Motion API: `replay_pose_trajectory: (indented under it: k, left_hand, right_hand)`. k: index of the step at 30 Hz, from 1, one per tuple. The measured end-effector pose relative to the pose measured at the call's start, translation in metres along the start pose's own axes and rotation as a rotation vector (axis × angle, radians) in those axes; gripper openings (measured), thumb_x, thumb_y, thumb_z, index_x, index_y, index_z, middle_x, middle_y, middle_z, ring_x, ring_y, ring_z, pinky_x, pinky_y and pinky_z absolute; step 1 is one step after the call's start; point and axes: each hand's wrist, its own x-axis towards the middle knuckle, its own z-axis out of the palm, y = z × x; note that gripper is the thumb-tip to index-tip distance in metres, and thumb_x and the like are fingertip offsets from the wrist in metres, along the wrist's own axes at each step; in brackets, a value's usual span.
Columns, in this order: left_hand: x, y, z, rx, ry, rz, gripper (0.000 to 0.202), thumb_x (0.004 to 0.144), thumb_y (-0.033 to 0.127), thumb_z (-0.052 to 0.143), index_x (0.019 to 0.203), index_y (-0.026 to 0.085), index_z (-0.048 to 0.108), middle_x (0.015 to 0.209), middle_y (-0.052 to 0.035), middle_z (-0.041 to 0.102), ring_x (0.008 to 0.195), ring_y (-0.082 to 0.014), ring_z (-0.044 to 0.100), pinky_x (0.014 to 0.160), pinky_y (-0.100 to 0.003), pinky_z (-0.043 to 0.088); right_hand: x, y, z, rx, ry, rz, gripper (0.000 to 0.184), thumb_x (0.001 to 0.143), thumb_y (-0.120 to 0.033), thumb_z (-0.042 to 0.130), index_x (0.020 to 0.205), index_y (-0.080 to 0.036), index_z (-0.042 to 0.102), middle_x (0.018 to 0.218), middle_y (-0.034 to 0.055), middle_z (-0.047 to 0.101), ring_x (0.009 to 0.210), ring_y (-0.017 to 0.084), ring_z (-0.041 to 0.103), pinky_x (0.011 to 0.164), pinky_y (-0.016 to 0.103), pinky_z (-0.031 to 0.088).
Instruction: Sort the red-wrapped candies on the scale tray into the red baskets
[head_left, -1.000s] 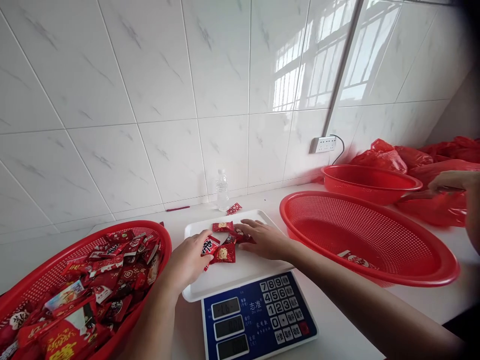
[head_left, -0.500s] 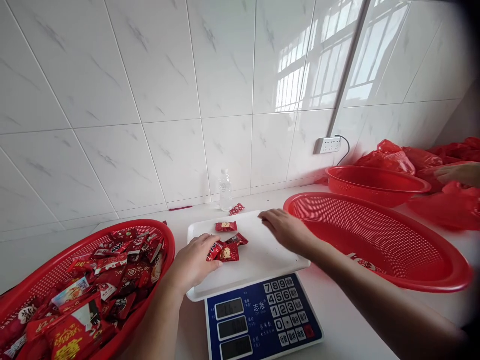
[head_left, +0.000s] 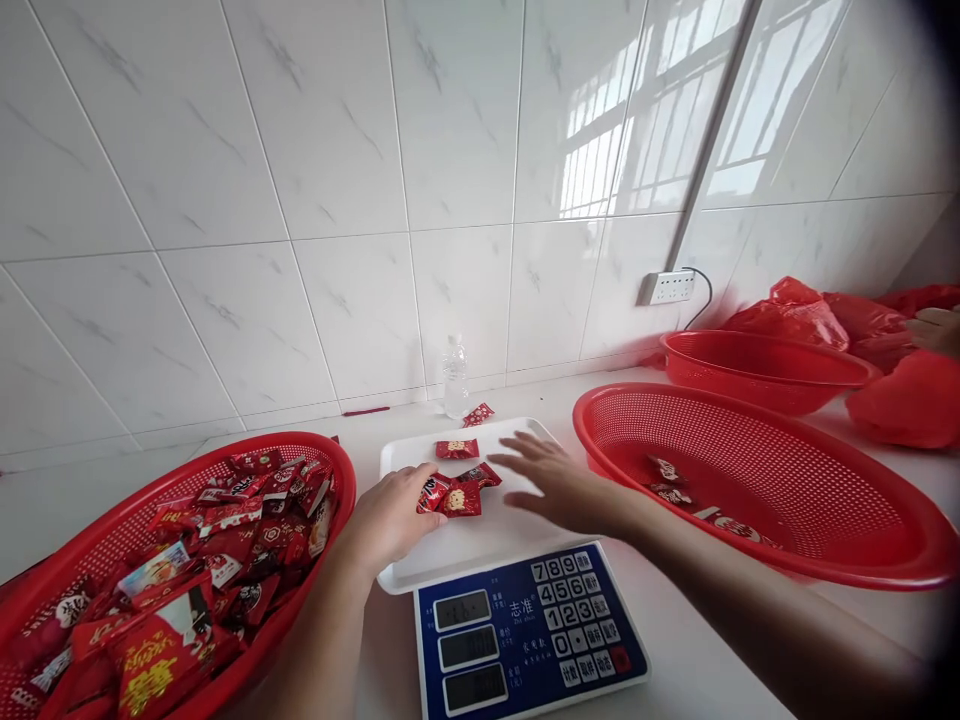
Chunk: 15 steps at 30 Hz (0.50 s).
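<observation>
My left hand (head_left: 390, 518) rests on the white scale tray (head_left: 480, 545), its fingers closed on a red candy packet (head_left: 433, 492). Beside it lie two more red packets (head_left: 463, 500), and another packet (head_left: 456, 449) sits farther back on the tray. My right hand (head_left: 553, 483) hovers over the tray's right side, fingers spread and empty. The blue scale (head_left: 525, 630) with a keypad and three displays is in front of me. The big red basket on the right (head_left: 757, 560) holds a few packets (head_left: 670, 482).
A red basket (head_left: 112, 500) heaped with red candy packets stands at the left. A small water bottle (head_left: 454, 378) and a loose packet (head_left: 478, 414) are by the tiled wall. A second red basket (head_left: 765, 372), red plastic bags (head_left: 900, 405) and another person's hand (head_left: 937, 328) are at the far right.
My right hand took packets from the tray, swung to the right basket and came back empty; more packets now lie in that basket. My left hand stayed on its packet.
</observation>
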Motion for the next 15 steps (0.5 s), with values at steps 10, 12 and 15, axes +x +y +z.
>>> replay_pose_trajectory:
  k: [10,12,15]
  left_hand:
    - [-0.003,0.000,-0.007,-0.032,-0.006,0.022,0.059,0.083,0.029,0.063,0.140,0.023,0.051,0.145,-0.0089,0.055,0.130,-0.0292,0.053,0.104,-0.039,0.044]
    - [-0.003,0.000,-0.006,-0.038,-0.008,0.019,0.057,0.083,0.029,0.062,0.139,0.024,0.051,0.143,-0.0089,0.057,0.129,-0.0302,0.055,0.102,-0.040,0.045]
    - [-0.003,-0.001,-0.006,-0.042,-0.012,0.011,0.057,0.083,0.029,0.062,0.139,0.024,0.051,0.143,-0.0094,0.057,0.128,-0.0311,0.054,0.100,-0.040,0.046]
  right_hand:
    - [0.023,-0.036,0.020,0.106,0.073,-0.244,0.029,0.096,-0.018,0.050,0.113,-0.024,0.072,0.097,0.0088,0.069,0.092,0.021,0.065,0.085,0.033,0.051]
    - [0.017,-0.025,0.017,0.098,0.137,-0.201,0.029,0.096,-0.020,0.049,0.110,-0.025,0.073,0.096,0.0082,0.069,0.090,0.021,0.065,0.081,0.033,0.051]
    - [0.003,0.001,0.006,0.066,0.264,-0.068,0.029,0.097,-0.024,0.046,0.108,-0.025,0.073,0.104,0.0091,0.068,0.090,0.022,0.066,0.078,0.034,0.052]
